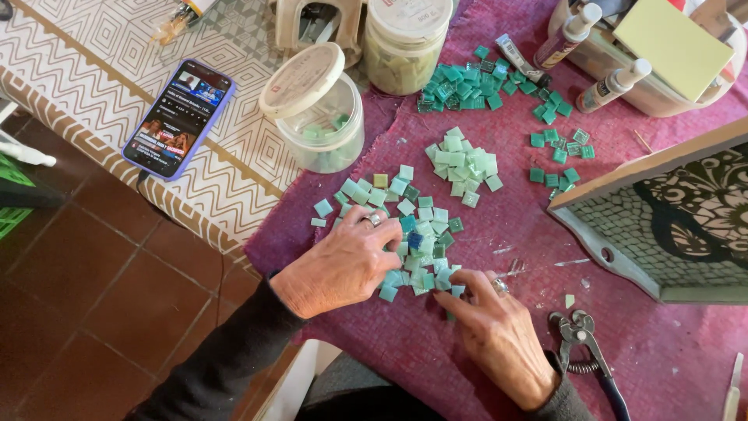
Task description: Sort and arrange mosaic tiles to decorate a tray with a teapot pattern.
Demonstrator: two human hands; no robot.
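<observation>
The mixed pile of small green and teal tiles (pixel 413 234) lies on the magenta cloth (pixel 436 343) near the desk's front edge; the left hand (pixel 339 265) rests on it, grip loosely spread, clasping nothing; the right hand (pixel 499 331) touches the pile's lower edge, fingertips together. Nippers (pixel 580 343) lie just right; bare cloth stays open between.

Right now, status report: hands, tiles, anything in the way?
Left hand and right hand both flat on the mixed green tile pile, gripping nothing. Nippers beside right hand. Open jar beyond the pile.

Home craft table: mosaic tiles (pixel 421 226), glue bottles (pixel 615 84), tile nippers (pixel 580 335), mosaic panel (pixel 662 218).
</observation>
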